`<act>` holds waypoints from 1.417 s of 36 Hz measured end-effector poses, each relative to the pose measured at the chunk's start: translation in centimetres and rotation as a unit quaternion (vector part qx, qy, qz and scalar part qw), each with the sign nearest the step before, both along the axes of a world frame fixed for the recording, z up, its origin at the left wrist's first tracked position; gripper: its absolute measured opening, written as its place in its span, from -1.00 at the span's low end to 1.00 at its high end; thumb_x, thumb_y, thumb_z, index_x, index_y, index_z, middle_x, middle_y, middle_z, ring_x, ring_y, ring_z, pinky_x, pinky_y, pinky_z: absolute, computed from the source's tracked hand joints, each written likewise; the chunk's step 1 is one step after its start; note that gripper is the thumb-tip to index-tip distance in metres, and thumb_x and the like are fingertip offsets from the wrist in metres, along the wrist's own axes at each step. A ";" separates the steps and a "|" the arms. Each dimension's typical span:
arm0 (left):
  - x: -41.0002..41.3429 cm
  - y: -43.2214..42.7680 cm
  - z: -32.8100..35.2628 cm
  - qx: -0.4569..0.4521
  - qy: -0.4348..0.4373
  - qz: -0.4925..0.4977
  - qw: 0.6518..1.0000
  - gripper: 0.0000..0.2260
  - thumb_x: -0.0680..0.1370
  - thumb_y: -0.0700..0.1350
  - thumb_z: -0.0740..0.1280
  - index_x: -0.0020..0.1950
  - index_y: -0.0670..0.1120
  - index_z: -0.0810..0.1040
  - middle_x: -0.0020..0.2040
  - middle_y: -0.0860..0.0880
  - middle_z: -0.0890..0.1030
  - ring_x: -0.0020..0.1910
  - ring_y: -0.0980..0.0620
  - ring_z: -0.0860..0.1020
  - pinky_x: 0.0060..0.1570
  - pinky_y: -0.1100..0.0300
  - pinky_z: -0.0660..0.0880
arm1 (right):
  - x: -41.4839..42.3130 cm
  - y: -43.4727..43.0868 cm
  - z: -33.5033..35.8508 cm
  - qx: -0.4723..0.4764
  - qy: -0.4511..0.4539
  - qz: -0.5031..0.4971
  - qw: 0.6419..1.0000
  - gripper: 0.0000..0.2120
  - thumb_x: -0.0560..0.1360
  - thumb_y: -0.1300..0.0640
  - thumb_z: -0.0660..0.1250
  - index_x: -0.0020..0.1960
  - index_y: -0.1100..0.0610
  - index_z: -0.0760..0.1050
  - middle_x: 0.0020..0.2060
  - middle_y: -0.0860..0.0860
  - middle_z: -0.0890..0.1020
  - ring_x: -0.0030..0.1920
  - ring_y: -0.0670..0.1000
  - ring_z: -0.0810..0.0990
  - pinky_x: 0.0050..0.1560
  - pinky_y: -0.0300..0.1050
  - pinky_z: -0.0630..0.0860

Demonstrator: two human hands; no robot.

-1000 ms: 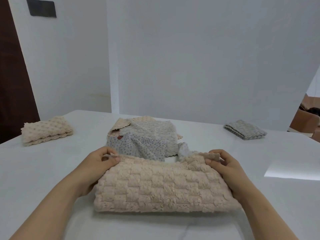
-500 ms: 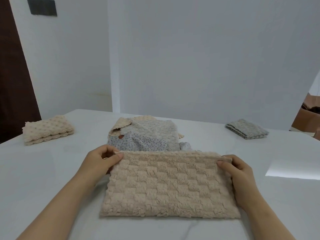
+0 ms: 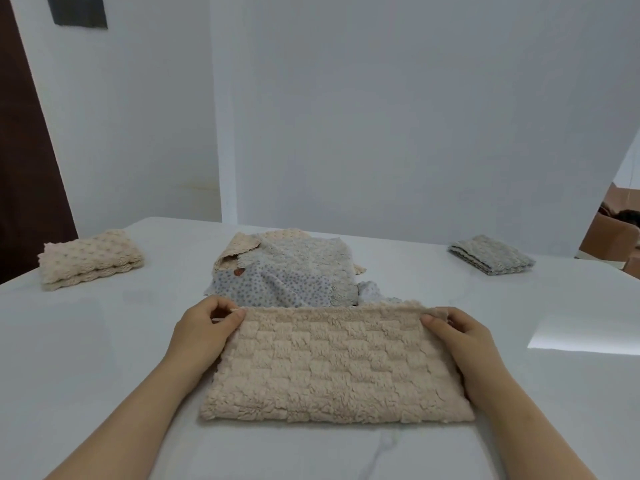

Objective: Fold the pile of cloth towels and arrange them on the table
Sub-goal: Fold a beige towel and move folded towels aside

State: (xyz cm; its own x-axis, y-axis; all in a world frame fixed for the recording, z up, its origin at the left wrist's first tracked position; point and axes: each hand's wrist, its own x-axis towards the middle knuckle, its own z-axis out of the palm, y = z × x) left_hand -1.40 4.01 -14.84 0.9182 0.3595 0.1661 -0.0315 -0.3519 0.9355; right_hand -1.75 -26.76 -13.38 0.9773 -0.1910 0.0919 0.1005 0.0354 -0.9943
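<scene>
Towel (image 3: 332, 365) flatter, grips (image 3: 204, 327) (image 3: 457, 336) pinching corners

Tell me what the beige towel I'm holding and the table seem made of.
The beige towel: likely plush microfibre or fleece, matte, given its fuzzy raised checker tufts. The table: hard, smooth white top, perhaps stone or laminate; it shows a soft sheen and a faint grey vein.

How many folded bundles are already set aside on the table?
2: a beige bundle at far left and a grey bundle at far right. Either may hold several towels; layers are hard to separate.
</scene>
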 end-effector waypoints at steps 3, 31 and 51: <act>0.1 0.1 0.0 -0.038 -0.010 0.001 0.999 -0.88 0.49 -0.16 0.37 -0.25 -0.07 0.53 -0.26 -0.04 0.56 -0.33 0.02 0.44 -0.34 0.15 0.34 | 0.2 -0.1 0.3 0.036 0.018 0.019 0.999 -0.91 0.47 0.28 0.32 -0.19 0.17 0.57 -0.34 0.03 0.66 -0.31 -0.01 0.61 -0.22 -0.11 0.52; 0.5 -0.2 0.1 -0.055 -0.081 0.029 0.995 -0.80 0.53 -0.27 0.29 -0.18 0.03 0.47 -0.17 -0.01 0.52 -0.25 0.01 0.45 -0.28 0.18 0.38 | 2.0 0.7 -0.6 0.066 -0.074 -0.057 0.993 -0.78 0.44 0.26 0.37 -0.03 -0.04 0.55 -0.38 -0.11 0.64 -0.28 -0.19 0.60 -0.13 -0.33 0.57; 0.7 0.9 0.0 0.200 0.035 0.010 0.979 -0.78 0.56 -0.30 0.15 -0.01 -0.12 0.58 0.04 -0.01 0.41 0.11 -0.04 0.45 0.08 0.20 0.30 | 1.6 0.8 -0.2 -0.183 0.042 0.023 0.982 -0.37 0.52 0.04 0.29 0.48 -0.02 0.05 -0.07 0.01 0.50 -0.31 -0.03 0.46 -0.29 -0.16 0.39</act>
State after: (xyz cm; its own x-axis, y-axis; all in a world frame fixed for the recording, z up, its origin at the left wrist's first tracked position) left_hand -0.74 4.90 -14.84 0.9262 0.2960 0.2335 0.0386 -0.6905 0.7223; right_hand -0.11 -25.98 -13.58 0.9912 -0.1146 0.0656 0.0252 -0.3241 -0.9457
